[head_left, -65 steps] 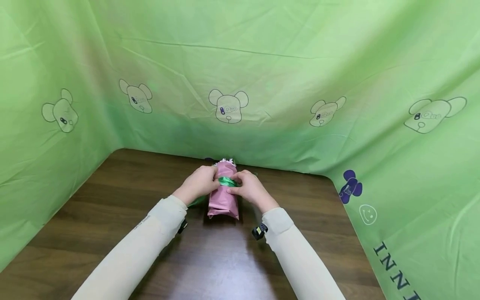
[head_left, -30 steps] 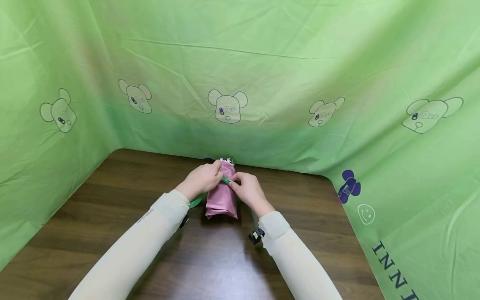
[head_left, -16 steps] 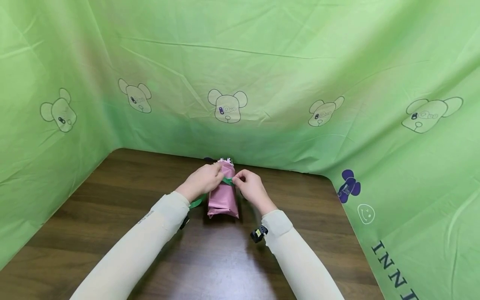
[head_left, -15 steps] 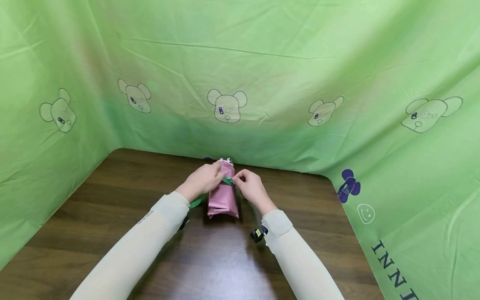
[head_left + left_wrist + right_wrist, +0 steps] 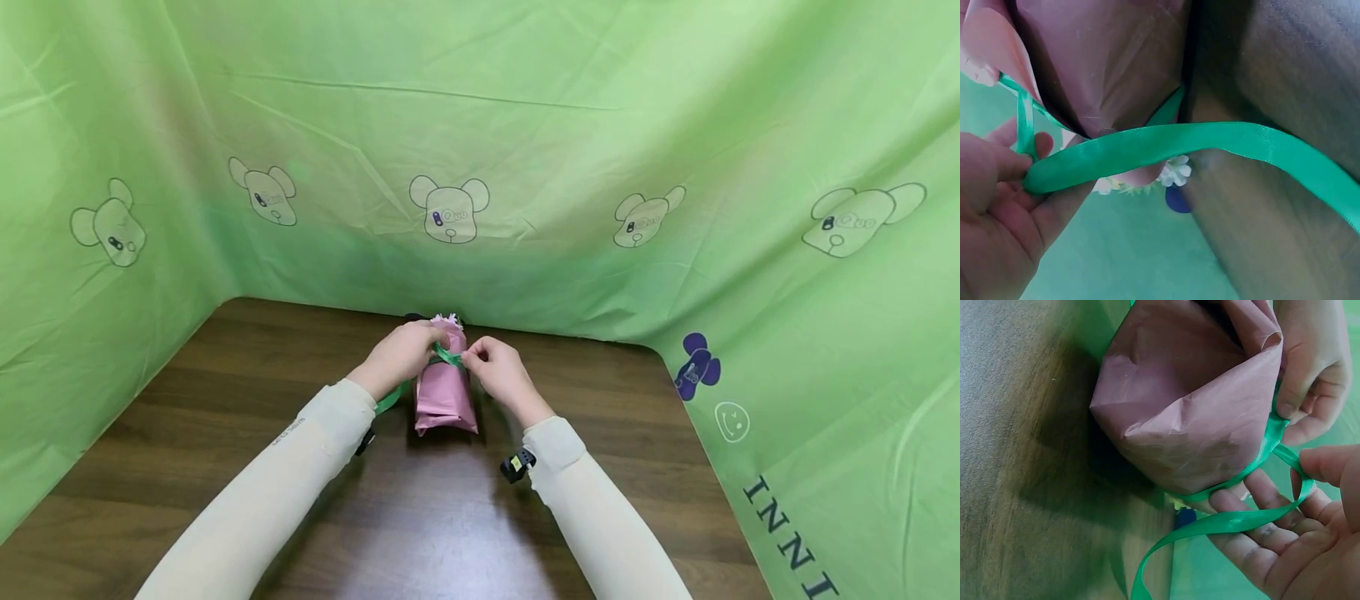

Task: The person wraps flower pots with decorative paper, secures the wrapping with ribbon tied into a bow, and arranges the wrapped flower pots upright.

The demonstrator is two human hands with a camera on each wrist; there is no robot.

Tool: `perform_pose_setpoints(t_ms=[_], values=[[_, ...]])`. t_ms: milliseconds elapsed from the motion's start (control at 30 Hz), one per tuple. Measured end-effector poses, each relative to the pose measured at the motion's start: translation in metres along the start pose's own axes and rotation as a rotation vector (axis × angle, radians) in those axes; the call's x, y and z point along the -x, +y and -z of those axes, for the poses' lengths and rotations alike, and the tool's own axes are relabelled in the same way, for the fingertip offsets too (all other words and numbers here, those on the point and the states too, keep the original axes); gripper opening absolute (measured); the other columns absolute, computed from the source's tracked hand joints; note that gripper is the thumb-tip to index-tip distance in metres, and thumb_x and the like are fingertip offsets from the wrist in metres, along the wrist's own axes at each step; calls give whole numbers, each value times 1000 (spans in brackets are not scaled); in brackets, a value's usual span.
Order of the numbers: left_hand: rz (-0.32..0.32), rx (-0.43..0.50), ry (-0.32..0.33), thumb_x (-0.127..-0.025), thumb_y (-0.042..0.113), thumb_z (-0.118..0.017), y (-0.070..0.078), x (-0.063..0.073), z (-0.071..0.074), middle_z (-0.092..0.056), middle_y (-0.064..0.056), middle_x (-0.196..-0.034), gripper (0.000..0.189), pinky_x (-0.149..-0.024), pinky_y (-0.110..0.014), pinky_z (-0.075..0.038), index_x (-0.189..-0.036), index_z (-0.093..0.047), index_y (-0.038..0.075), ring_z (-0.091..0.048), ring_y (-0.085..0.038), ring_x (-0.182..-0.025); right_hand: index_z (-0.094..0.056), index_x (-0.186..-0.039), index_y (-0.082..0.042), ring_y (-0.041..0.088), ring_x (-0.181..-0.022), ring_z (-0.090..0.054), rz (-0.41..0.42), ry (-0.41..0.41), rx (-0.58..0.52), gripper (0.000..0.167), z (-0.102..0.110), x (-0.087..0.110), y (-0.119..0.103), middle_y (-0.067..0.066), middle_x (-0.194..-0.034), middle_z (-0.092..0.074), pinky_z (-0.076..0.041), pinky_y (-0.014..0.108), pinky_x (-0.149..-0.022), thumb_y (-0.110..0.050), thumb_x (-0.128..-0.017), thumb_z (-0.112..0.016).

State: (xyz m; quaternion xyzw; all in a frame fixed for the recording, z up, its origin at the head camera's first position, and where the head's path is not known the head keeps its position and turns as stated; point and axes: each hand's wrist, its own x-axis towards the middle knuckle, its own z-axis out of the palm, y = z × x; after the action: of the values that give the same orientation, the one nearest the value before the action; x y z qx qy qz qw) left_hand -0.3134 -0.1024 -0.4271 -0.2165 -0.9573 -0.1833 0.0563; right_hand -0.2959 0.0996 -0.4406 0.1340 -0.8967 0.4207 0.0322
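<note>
A bouquet in pink wrapping paper (image 5: pixel 444 396) lies on the wooden table, its white flowers (image 5: pixel 447 320) pointing toward the back cloth. Green satin ribbon (image 5: pixel 448 357) goes around the wrap and crosses at its upper part. My left hand (image 5: pixel 401 358) is at the bouquet's left side, and in the left wrist view its thumb and fingers pinch one ribbon length (image 5: pixel 1147 149), whose tail runs off to the right. On the other side, my right hand (image 5: pixel 501 377) pinches another ribbon length (image 5: pixel 1229 520) between thumb and index finger. Part of the ribbon crossing is hidden by the fingers.
Green cloth (image 5: pixel 450 275) printed with bear heads walls the table (image 5: pixel 420 517) at the back and both sides. The bouquet's flower end is close to the back cloth. A black wrist camera (image 5: pixel 516 465) sits on the right wrist.
Both hands first worked close over the ribbon band on the wrap. The left hand has since drawn slightly left and up with its ribbon length, and the crossing between the hands now shows.
</note>
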Motion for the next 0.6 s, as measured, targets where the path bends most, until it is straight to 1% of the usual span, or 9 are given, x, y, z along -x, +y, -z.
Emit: perform_pose_setpoints(t_ms=[33, 67, 133, 200, 233, 333, 433, 533, 600], values=[[-20, -25, -14, -98, 6, -61, 2, 0, 1, -69, -4, -119, 25, -91, -40, -54, -115, -75, 18, -65, -24, -109, -66, -89, -14, 15, -66, -53, 0, -1, 5, 15, 1, 0, -1, 0, -76, -59, -44, 30, -58, -27, -96, -68], [-37, -51, -29, -98, 7, -58, 3, -1, 2, -67, -5, -120, 24, -91, -40, -54, -113, -76, 17, -65, -24, -107, -66, -89, -14, 15, -67, -53, 0, -2, 10, 16, 1, 0, -3, 0, -77, -59, -44, 30, -59, -28, -97, -67], [-62, -74, -52, -97, 10, -55, 5, -1, 3, -63, -7, -120, 23, -86, -40, -54, -109, -75, 14, -64, -23, -98, -66, -88, -14, 16, -69, -54, -2, -8, 13, 17, 3, 1, -5, 0, -78, -60, -44, 30, -61, -29, -97, -66], [-88, -88, -65, -96, 15, -57, 7, -2, 3, -61, -7, -117, 18, -81, -38, -53, -104, -73, 14, -60, -22, -89, -65, -88, -14, 16, -72, -54, -3, -13, 17, 19, 4, 1, -8, 0, -80, -60, -44, 30, -62, -29, -98, -65], [-104, -94, -67, -95, 17, -60, 7, -2, 3, -61, -7, -114, 14, -79, -38, -52, -100, -73, 14, -59, -21, -86, -65, -87, -14, 17, -72, -54, -3, -17, 18, 20, 5, 1, -9, 0, -80, -60, -44, 31, -62, -30, -99, -65], [-153, -107, -45, -94, 18, -69, 6, -3, 3, -63, -6, -106, 6, -79, -37, -53, -91, -73, 15, -59, -19, -85, -64, -87, -15, 16, -72, -53, -9, -38, 21, 22, 7, 2, -11, 0, -79, -59, -44, 30, -62, -32, -100, -63], [-173, -112, -22, -96, 17, -70, 3, -3, 1, -63, -5, -100, 7, -82, -38, -54, -89, -73, 16, -60, -19, -87, -65, -89, -14, 16, -72, -54, 7, -88, 24, 20, 9, 4, -12, 1, -80, -59, -45, 31, -62, -30, -101, -62], [-171, -108, -19, -98, 17, -68, 0, -3, 0, -64, -3, -98, 8, -82, -38, -54, -91, -73, 17, -60, -18, -87, -69, -90, -13, 16, -82, -58, 77, -154, 41, 14, 12, 6, -13, 2, -91, -63, -50, 32, -69, -23, -99, -64], [-160, -94, -31, -99, 18, -67, -1, -3, 0, -65, -1, -95, 9, -83, -39, -53, -91, -72, 19, -60, -19, -85, -72, -90, -11, 18, -94, -61, 144, -195, 71, 11, 12, 6, -12, 5, -102, -65, -53, 33, -80, -18, -96, -67]])
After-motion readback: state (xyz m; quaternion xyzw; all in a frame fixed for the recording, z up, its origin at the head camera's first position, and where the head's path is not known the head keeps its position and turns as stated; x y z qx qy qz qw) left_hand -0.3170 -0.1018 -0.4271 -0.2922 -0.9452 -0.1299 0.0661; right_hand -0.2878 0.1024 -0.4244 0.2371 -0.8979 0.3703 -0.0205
